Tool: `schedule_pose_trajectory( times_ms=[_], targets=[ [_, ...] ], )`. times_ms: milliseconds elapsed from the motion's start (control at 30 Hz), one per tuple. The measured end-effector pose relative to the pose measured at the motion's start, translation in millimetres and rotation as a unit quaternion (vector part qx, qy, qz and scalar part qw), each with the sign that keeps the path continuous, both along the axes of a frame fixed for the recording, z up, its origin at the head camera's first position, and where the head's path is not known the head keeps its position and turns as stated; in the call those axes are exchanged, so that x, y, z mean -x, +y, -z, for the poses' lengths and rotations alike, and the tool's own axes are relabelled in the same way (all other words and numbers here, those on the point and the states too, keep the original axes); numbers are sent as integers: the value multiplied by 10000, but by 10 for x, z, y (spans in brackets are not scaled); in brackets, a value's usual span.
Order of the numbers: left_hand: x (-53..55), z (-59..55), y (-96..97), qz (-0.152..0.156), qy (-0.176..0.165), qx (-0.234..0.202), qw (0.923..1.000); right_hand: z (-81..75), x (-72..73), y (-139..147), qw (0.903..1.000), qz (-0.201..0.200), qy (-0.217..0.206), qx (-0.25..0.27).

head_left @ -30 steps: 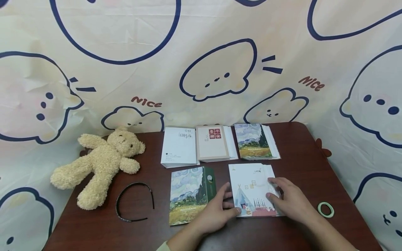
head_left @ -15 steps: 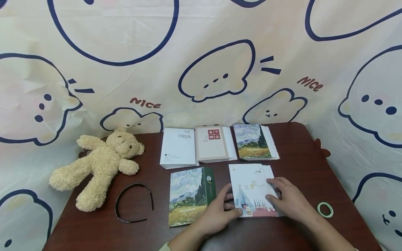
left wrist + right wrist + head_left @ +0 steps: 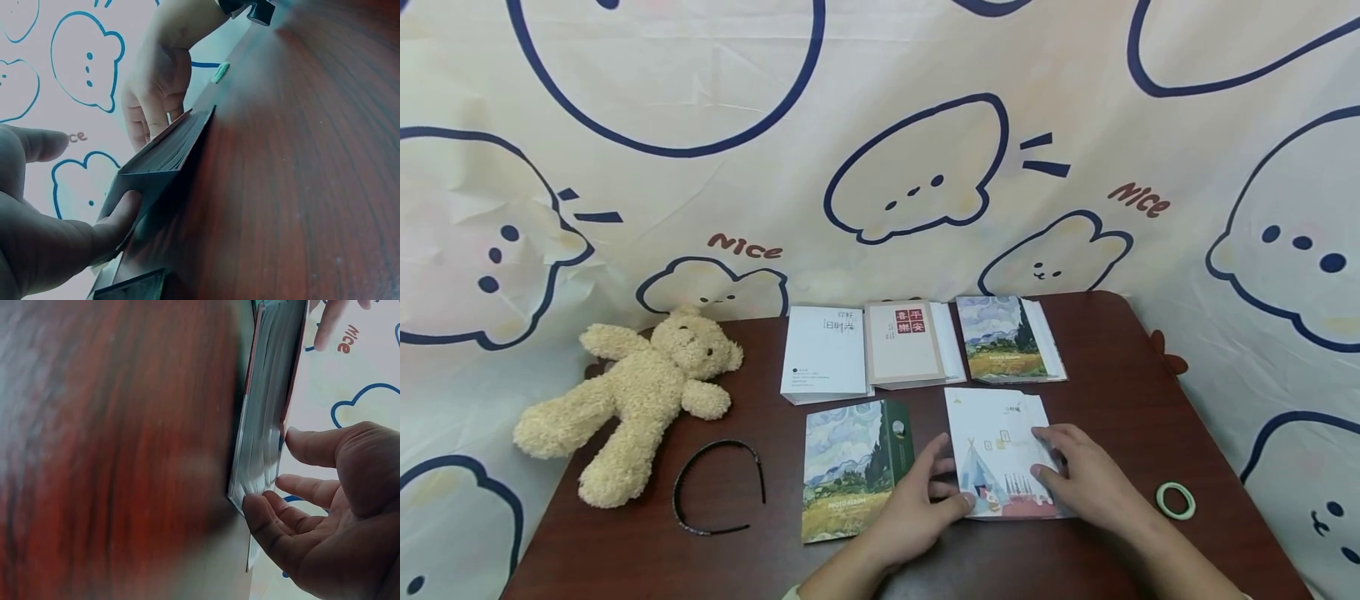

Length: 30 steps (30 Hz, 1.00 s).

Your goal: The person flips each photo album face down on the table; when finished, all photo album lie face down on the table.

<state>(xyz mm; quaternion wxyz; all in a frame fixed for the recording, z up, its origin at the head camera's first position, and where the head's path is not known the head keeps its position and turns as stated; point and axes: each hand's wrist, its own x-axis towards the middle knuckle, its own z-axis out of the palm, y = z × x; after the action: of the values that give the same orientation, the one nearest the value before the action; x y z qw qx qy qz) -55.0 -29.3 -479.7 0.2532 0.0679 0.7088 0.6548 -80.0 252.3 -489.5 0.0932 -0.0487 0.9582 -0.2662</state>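
Note:
A white photo album [image 3: 1003, 462] with a tent drawing lies on the table in the head view. At its left edge is my left hand [image 3: 921, 508]. In the left wrist view the thumb touches the album's spine near the front corner, and one finger extends apart from it. My right hand [image 3: 1093, 479] holds the album's right edge. In the right wrist view its thumb rests on the cover while the fingers curl against the page edge [image 3: 256, 456]. A green-spined photo album [image 3: 846, 467] with a landscape cover lies left of the left hand, partly behind the forearm.
At the back lie a white album [image 3: 823, 350], a beige album [image 3: 906, 346] and another landscape album [image 3: 1000, 337]. A teddy bear [image 3: 651, 396] and a black headband [image 3: 677, 487] are on the left. A green tape roll [image 3: 1176, 515] lies at the right.
Both hands keep their places at the white album, which has tilted or shifted very slightly. The whole head view has drifted a little; the other things stay put.

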Motion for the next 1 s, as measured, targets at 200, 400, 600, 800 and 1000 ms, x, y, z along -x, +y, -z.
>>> schedule_pose_trajectory(
  times_ms=[200,400,600,800,1000],
  targets=[
    [9,-47,-24,-112,6,-90,9999,0,1,-17,9998,45,-151,115],
    [8,-76,-37,-157,-11,-215,9996,10,2,-25,9996,30,-175,214],
    [0,-77,-36,-295,84,-420,9986,13,1,-31,9991,-4,-133,400],
    [-3,-84,-36,-484,191,-541,9972,-1,4,-34,9980,-8,-184,606],
    [7,-86,-51,-507,301,-591,9965,-6,17,-40,9969,-59,-251,748]
  ],
)
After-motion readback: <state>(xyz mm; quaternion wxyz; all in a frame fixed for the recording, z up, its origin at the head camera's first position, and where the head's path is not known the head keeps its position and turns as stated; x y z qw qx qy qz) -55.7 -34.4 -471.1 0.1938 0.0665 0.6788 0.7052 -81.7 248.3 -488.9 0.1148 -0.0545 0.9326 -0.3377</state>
